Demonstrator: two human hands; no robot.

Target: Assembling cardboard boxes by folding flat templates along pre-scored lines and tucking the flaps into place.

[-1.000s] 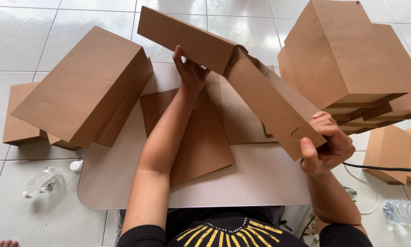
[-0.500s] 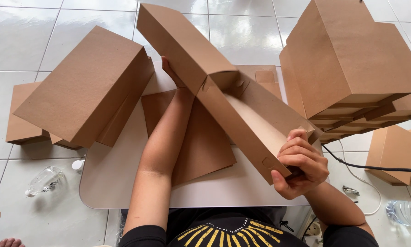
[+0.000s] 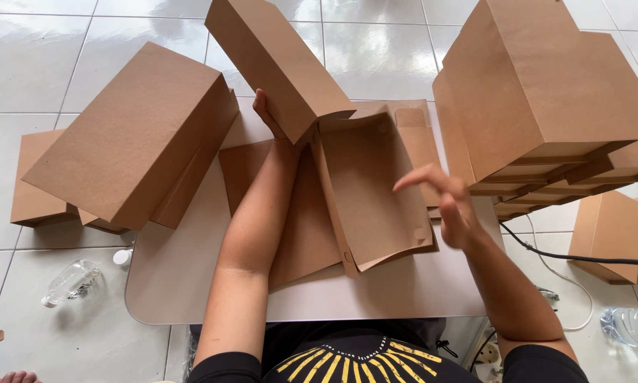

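Note:
A brown cardboard box [image 3: 365, 177] lies half folded on the pale low table [image 3: 184, 284], its tray part open toward me and its lid part [image 3: 276, 60] raised at the back. My left hand [image 3: 273, 120] presses against the underside of that raised lid, mostly hidden behind it. Over the tray's right side hovers my right hand [image 3: 447, 202], fingers spread, holding nothing. Flat brown cardboard blanks [image 3: 298, 234] lie under the box on the table.
A finished brown box [image 3: 131, 135] leans on smaller ones at the left. A tall stack of finished boxes [image 3: 546, 92] stands at the right, with more boxes [image 3: 617, 230] on the white tiled floor. A black cable [image 3: 581, 255] and plastic bottles [image 3: 70, 282] lie beside the table.
The box has come down from a tilted hold onto the table and opened out. My right hand let go of its near corner and lifted away, fingers spread.

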